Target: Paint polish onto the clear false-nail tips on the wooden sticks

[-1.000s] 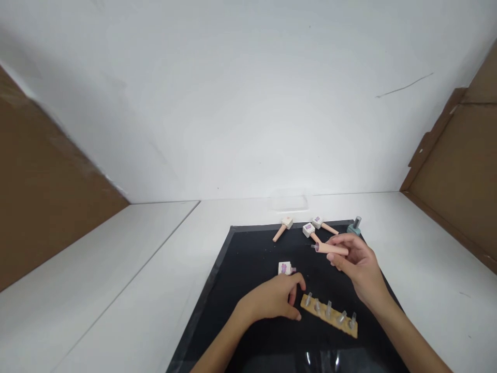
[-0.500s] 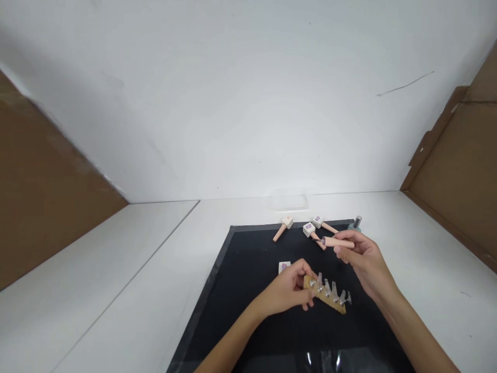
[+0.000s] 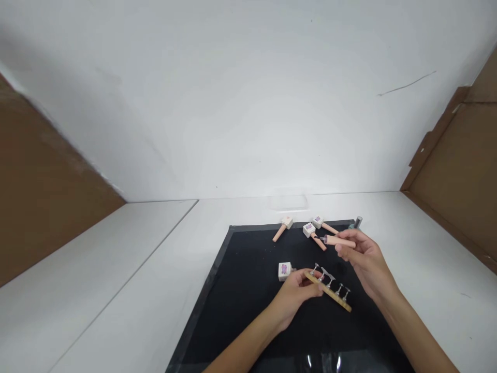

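My left hand (image 3: pixel 292 301) is closed on one end of a nail tip stand (image 3: pixel 337 299), a thin wooden bar with several small metal posts bearing clear false nails. The bar slants down to the right above the black mat. Between the thumb and fingers of my right hand (image 3: pixel 367 259) is a nail polish brush (image 3: pixel 340 242) with a peach cap handle. Its dark bristles point left and are apart from the false nails. Beside my left hand lies a white nail polish bottle (image 3: pixel 284 270) with a purple design, its neck uncapped.
Along the back of the black mat (image 3: pixel 240 290) lie more polish bottles with peach caps: one at left (image 3: pixel 286 223), one in the middle (image 3: pixel 309 229), one behind it (image 3: pixel 318 221). A grey-capped bottle (image 3: pixel 357 223) stands at right. A clear tray (image 3: pixel 289 202) sits near the wall.
My left hand has tilted the nail tip stand so its edge faces me and moved it slightly right, uncovering more of the white bottle. My right hand has barely moved.
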`<action>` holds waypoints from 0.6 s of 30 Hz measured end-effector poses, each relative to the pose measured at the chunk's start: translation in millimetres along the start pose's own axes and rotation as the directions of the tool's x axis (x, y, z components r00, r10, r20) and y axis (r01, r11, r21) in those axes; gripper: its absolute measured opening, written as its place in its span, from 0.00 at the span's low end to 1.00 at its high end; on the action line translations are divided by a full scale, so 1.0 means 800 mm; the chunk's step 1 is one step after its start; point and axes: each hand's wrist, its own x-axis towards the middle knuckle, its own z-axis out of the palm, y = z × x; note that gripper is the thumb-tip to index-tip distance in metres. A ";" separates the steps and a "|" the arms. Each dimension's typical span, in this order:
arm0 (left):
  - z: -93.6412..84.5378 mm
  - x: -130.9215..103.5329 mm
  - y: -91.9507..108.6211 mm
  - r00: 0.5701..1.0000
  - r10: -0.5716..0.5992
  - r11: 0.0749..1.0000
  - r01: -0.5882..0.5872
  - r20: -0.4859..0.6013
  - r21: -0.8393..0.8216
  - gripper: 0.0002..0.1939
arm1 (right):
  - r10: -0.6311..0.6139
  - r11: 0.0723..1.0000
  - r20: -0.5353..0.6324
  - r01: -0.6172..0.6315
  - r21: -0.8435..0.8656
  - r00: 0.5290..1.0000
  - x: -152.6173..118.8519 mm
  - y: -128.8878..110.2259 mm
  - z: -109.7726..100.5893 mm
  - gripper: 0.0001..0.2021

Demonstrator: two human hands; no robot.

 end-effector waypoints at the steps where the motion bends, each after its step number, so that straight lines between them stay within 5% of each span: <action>1: 0.002 0.000 -0.001 1.000 -0.009 1.000 0.009 -0.002 -0.011 0.24 | -0.003 1.000 0.005 0.003 0.003 1.000 0.000 0.001 0.000 0.15; 10: 0.007 0.002 -0.011 0.996 -0.049 0.995 0.042 0.069 0.093 0.28 | -0.045 0.999 0.075 0.044 0.009 0.996 -0.003 0.003 -0.001 0.15; 18: 0.006 0.004 -0.015 0.992 0.072 0.991 -0.083 0.106 0.102 0.20 | -0.083 0.997 0.164 0.082 0.016 0.983 -0.007 0.000 0.000 0.13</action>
